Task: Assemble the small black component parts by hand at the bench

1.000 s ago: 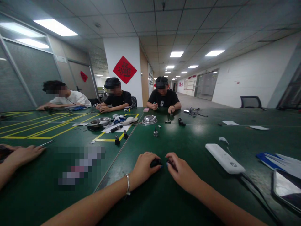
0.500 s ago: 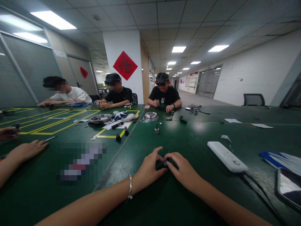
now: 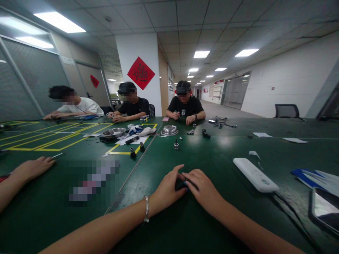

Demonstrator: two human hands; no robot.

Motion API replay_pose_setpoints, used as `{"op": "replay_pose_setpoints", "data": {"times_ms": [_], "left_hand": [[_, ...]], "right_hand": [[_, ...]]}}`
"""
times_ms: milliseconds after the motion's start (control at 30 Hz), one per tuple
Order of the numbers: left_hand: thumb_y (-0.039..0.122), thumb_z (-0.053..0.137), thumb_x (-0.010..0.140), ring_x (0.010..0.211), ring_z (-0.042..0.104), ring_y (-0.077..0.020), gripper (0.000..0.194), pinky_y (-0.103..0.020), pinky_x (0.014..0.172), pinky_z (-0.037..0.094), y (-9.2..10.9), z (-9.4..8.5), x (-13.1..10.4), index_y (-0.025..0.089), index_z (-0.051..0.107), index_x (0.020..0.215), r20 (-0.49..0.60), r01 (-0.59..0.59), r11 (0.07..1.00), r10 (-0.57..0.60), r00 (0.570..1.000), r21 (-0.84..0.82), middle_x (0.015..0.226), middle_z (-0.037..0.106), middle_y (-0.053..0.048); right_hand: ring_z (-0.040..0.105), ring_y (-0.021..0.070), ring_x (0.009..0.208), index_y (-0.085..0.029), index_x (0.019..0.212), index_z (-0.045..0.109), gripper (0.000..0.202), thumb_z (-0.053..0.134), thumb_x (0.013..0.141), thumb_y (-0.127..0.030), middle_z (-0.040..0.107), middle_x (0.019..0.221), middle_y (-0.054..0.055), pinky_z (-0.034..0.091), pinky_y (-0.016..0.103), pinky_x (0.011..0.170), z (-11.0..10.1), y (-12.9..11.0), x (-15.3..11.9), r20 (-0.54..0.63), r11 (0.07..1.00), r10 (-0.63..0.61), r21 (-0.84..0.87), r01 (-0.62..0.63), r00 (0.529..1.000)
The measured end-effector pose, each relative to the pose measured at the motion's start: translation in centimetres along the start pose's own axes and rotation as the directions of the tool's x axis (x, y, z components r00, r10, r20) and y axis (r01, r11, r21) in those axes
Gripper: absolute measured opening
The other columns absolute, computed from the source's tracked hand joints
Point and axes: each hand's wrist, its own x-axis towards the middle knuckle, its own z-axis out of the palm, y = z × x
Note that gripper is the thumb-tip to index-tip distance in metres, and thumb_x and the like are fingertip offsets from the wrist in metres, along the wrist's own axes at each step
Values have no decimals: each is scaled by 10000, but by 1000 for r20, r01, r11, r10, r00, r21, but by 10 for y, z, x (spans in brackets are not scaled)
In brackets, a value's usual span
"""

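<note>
My left hand (image 3: 168, 187), with a silver bangle at the wrist, is closed low over the green table (image 3: 148, 225), its index finger raised. Opposite it, my right hand (image 3: 206, 188) is curled inward, fingertips meeting the left hand's. Between thumbs and fingers shows a small black part (image 3: 180, 184), mostly hidden; its kind cannot be made out. Beyond the hands stands a round metal piece with an upright stem (image 3: 176, 144). Two black cone-shaped pieces with light tops, one nearer (image 3: 132, 153) and one farther (image 3: 142, 146), stand to the left.
On the right lie a white power strip (image 3: 255, 174) with its cable, blue-and-white gloves (image 3: 315, 180) and a phone (image 3: 325, 208). Farther off are a metal bowl (image 3: 113, 132) and a metal dome (image 3: 169, 130). A neighbour's hand (image 3: 37, 167) rests at left; several people sit across.
My right fingers have shifted slightly left and closed further over the left fingertips; more of the black part shows. At far left, the neighbour's other hand with a dark object has left view.
</note>
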Motion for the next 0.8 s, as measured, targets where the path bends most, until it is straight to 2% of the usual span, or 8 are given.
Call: {"op": "replay_pose_setpoints", "data": {"times_ms": [233, 400, 600, 733, 800], "left_hand": [[135, 625, 711, 951, 608, -184, 725, -347, 871, 466, 4, -2, 1, 223, 263, 1333, 21, 28, 999, -28, 999, -33, 1004, 645, -35], [140, 628, 713, 953, 611, -191, 734, -342, 870, 462, 3, -3, 2, 207, 252, 1339, 46, 56, 998, -54, 997, -43, 1008, 647, -49], [154, 614, 717, 956, 597, -191, 712, -340, 877, 452, -1, 0, 1, 207, 267, 1336, 46, 13, 1000, -12, 999, -24, 1023, 628, -50], [132, 597, 715, 981, 583, -191, 748, -344, 895, 444, 0, 1, -2, 201, 227, 1361, 38, -20, 1000, 21, 999, -18, 1051, 613, -58], [163, 622, 724, 1041, 557, -195, 775, -352, 932, 421, 2, -1, -3, 211, 205, 1376, 28, -70, 997, 70, 997, -27, 1123, 590, -67]], "right_hand": [[480, 195, 917, -198, 1118, 579, 370, 442, 837, 1, 536, 954, 53, 416, 309, 811, -8, 6, 1, 77, 993, -103, 64, 98, 992], [466, 192, 962, -187, 1121, 559, 336, 436, 860, -14, 526, 999, 59, 393, 309, 859, -11, 11, 4, 120, 980, -188, 95, 177, 975], [498, 196, 867, -183, 1028, 577, 182, 524, 865, -120, 516, 899, 42, 413, 310, 774, 1, 11, 2, 85, 999, 34, 23, -36, 996], [496, 234, 901, -156, 1223, 441, 438, 587, 833, -288, 510, 977, 77, 422, 362, 795, 11, 21, -5, 32, 990, 139, 22, -140, 990], [491, 239, 908, -145, 1276, 370, 490, 501, 876, -395, 492, 987, 88, 426, 373, 797, 12, 27, -8, -34, 980, 186, 71, -183, 982]]}}
